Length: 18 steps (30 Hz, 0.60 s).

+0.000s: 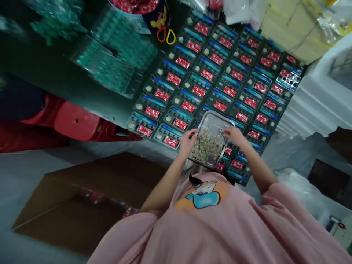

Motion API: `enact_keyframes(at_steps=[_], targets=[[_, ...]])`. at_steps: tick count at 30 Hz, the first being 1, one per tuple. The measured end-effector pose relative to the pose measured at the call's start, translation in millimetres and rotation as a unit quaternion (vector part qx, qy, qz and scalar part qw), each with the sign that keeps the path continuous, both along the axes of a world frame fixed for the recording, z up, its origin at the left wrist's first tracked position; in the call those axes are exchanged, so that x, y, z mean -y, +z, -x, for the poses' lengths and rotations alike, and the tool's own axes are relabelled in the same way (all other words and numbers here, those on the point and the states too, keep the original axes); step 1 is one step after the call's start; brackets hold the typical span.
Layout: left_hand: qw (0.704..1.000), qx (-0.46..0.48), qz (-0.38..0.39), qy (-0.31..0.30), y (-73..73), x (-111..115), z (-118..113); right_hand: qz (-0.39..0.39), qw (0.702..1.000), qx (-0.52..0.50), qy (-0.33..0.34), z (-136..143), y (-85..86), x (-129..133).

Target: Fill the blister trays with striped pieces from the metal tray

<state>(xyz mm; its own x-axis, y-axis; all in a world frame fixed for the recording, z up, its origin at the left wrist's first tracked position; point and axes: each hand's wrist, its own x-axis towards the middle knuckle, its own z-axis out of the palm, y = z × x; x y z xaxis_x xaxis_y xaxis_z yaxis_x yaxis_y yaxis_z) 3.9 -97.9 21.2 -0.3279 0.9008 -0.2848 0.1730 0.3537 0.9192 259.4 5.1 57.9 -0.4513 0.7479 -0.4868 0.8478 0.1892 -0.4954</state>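
A clear plastic tray (217, 120) lies over the near rows of filled plastic cases, close to my body. Many small beige-and-green pieces (207, 146), like little erasers, are heaped in its lower part. My left hand (188, 142) is at the tray's left rim, its thumb and fingers closed on the edge. Over the right rim reaches my right hand (234, 136), fingers pinched together just inside; what they hold, if anything, is too small to make out. Around the tray, each dark case (173, 79) carries a red patterned packet and a blue pen-like item.
Stacked green plastic inserts (115, 47) lie at the upper left, beside a tub (154, 18) and red-and-yellow-handled scissors (166, 36). Yellow bundles (294, 29) and white stacked containers (324, 88) stand right. A red stool (75, 121) and open carton (82, 198) are left.
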Motion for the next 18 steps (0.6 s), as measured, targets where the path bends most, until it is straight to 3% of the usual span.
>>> enact_keyframes(at_steps=[3, 6, 12, 18], targets=[[1.000, -0.005, -0.012, -0.027, 0.5, 6, -2, -0.026, 0.995, 0.093, -0.017, 8, -11.4, 33], [0.999, -0.024, -0.011, -0.041, 1.7, 13, 0, -0.061, 0.990, 0.119, -0.040, 21, -20.9, 47], [0.993, -0.098, 0.005, -0.059, 0.5, 17, 10, -0.093, 0.984, 0.120, -0.092, 38, -34.0, 50], [0.963, -0.192, 0.002, -0.191, -7.4, -4, 7, -0.082, 0.987, 0.055, -0.129, 37, -36.1, 53]])
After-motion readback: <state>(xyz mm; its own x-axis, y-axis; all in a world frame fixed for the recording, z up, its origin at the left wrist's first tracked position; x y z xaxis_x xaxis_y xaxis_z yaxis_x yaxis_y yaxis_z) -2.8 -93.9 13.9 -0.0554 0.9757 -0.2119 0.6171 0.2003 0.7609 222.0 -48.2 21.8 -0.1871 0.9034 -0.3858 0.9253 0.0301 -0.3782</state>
